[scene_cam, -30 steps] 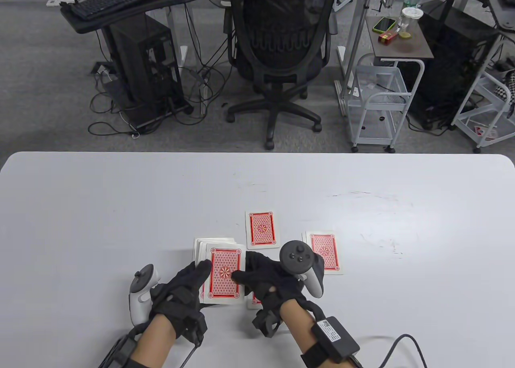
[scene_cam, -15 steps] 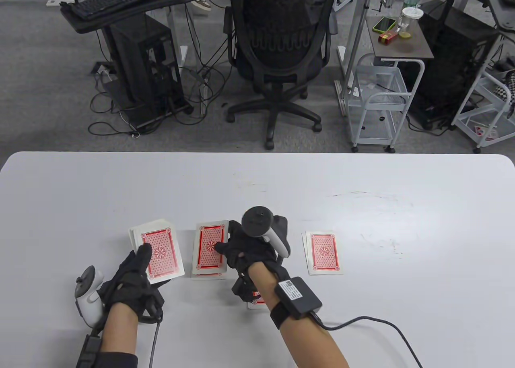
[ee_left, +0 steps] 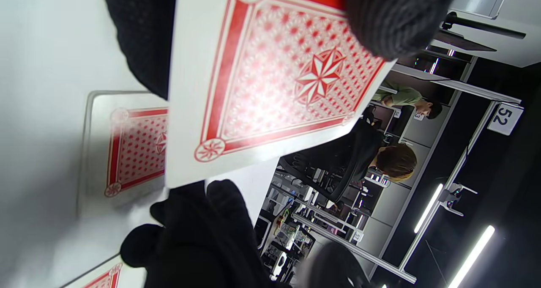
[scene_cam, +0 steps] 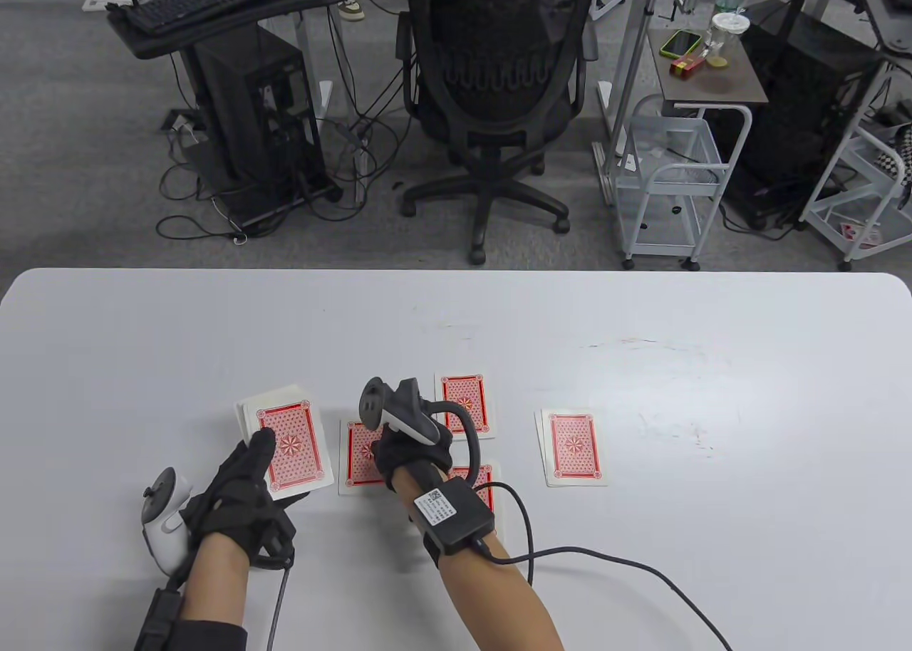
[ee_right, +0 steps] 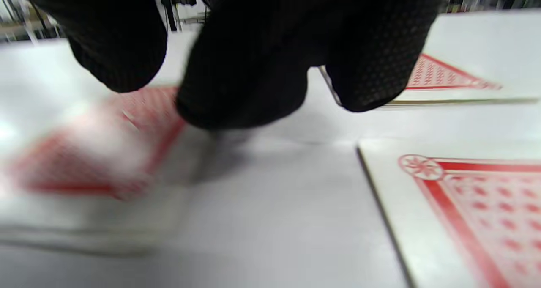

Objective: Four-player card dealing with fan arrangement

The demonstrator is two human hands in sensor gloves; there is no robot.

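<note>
My left hand [scene_cam: 258, 454] holds the red-backed deck [scene_cam: 286, 442] face down just above the white table, thumb on top; the left wrist view shows it close up [ee_left: 274, 80]. My right hand [scene_cam: 385, 456] is over the right edge of the left pile [scene_cam: 358, 464], fingertips [ee_right: 241, 106] touching or just above its blurred top card [ee_right: 84, 161], thumb apart from them. Three other face-down piles lie on the table: a far one [scene_cam: 467, 403], a right one [scene_cam: 574, 446] and a near one [scene_cam: 483, 481] partly hidden by my right wrist.
The white table [scene_cam: 712, 366] stretches wide to the right and far side. My right wrist's cable [scene_cam: 605, 562] trails across the near right. A black office chair [scene_cam: 499, 95] and carts stand on the floor beyond the far edge.
My left hand carried the deck to the left and stays there. My right hand took the top card, laid it on the left pile, then slid back, uncovering the far pile.
</note>
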